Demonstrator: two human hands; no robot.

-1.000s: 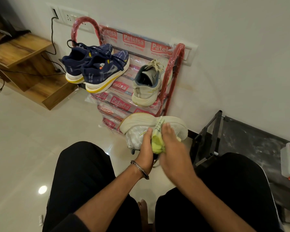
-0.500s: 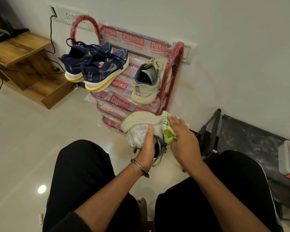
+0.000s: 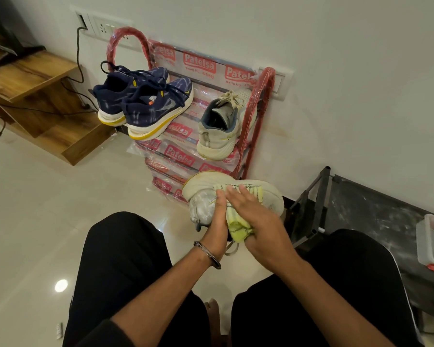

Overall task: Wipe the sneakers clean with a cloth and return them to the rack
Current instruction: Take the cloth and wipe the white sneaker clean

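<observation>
Back toward our wrists slides the soft cloth under our pressing right hand, while our left hand grips the light, stiff-soled sneaker by its collar.

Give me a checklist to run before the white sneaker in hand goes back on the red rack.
1. Left hand grips the white sneaker: ok.
2. Right hand presses the yellow-green cloth on the sneaker: ok.
3. Sneaker wiped clean all over: cannot tell.
4. Free space on the red rack shelf between the navy sneakers and the other white sneaker: ok.
5. Path up to the rack unobstructed: ok.
</observation>
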